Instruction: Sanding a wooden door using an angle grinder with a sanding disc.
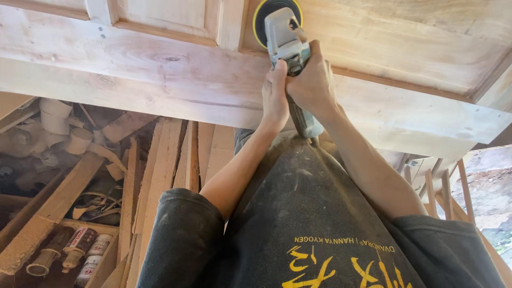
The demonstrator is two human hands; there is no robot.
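A pale grey-blue power sander with a round black disc rimmed in yellow rests on a bare wooden door panel lying flat. My left hand and my right hand both grip the sander's body, the right higher up near the head, the left just beside it. Both forearms reach forward from my dark shirt with yellow print. The disc sits at the joint between a raised frame strip and a recessed panel.
Under the door's edge lie stacked wooden planks and offcuts. Rolls of tape or sandpaper sit at the left. A wooden box with several sealant tubes is at lower left. Wooden slats stand at the right.
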